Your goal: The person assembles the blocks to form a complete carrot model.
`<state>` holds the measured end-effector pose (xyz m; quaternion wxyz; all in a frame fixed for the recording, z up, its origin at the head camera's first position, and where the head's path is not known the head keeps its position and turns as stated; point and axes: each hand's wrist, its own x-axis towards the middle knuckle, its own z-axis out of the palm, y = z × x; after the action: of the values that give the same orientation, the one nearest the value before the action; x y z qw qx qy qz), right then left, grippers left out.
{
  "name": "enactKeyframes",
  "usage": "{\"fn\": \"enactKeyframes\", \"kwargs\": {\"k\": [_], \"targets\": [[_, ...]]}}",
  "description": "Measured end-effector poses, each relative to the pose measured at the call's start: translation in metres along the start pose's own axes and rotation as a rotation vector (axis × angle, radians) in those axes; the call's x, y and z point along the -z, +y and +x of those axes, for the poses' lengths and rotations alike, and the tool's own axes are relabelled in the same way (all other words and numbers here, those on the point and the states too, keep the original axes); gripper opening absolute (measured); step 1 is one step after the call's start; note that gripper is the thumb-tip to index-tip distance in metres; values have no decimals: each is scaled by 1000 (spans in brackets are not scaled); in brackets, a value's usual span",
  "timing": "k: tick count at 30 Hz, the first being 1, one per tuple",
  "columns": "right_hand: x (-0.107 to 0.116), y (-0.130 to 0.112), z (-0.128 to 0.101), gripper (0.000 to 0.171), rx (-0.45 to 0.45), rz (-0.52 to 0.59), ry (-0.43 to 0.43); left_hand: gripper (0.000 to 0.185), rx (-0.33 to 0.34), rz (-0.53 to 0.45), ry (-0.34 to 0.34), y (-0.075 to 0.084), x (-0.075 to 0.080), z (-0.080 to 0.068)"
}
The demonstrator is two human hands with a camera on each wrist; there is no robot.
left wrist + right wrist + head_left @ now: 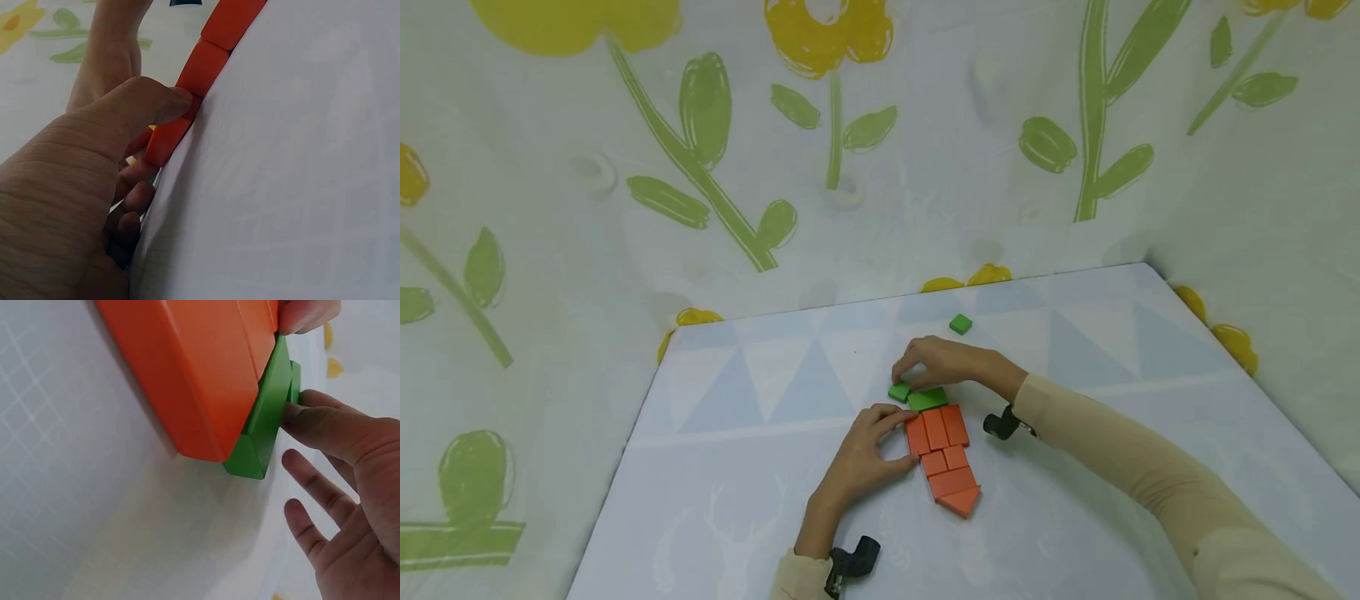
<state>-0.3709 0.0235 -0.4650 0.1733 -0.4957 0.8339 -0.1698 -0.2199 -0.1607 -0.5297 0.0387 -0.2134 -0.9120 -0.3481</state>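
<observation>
On the table lies a flat arrangement of orange blocks (pixel 936 433), with a pointed triangular block (pixel 961 502) at its near end. Against its far edge is a long green block (pixel 928 399), and a small green block (pixel 899 392) sits at that block's left end. My left hand (pixel 868 450) holds the leftmost orange block (pixel 917 435) between thumb and fingertips. Above the green blocks, my right hand (pixel 943 360) pinches the small green block with thumb and index finger; the right wrist view shows its other fingers spread apart.
Another small green block (pixel 960 324) lies farther back on the table (pixel 737 492). Flower-printed cloth walls (pixel 925 167) rise along the table's back and sides. Each wrist wears a black camera (pixel 1002 423).
</observation>
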Motion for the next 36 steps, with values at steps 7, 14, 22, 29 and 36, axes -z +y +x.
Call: {"fn": "enactKeyframes", "kwargs": {"k": [7, 14, 22, 29, 36], "targets": [[11, 9, -10, 30, -32, 54, 173, 54, 23, 8, -5, 1, 1, 1], [30, 42, -30, 32, -329, -97, 392, 55, 50, 29, -9, 2, 3, 1], [18, 69, -42, 24, -465, -173, 390, 55, 33, 20, -15, 3, 2, 0], [7, 55, -45, 20, -388, -79, 417, 55, 38, 16, -10, 2, 1, 0], [-11, 40, -54, 19, -360, -46, 419, 56, 32, 21, -17, -1, -1, 2]]}}
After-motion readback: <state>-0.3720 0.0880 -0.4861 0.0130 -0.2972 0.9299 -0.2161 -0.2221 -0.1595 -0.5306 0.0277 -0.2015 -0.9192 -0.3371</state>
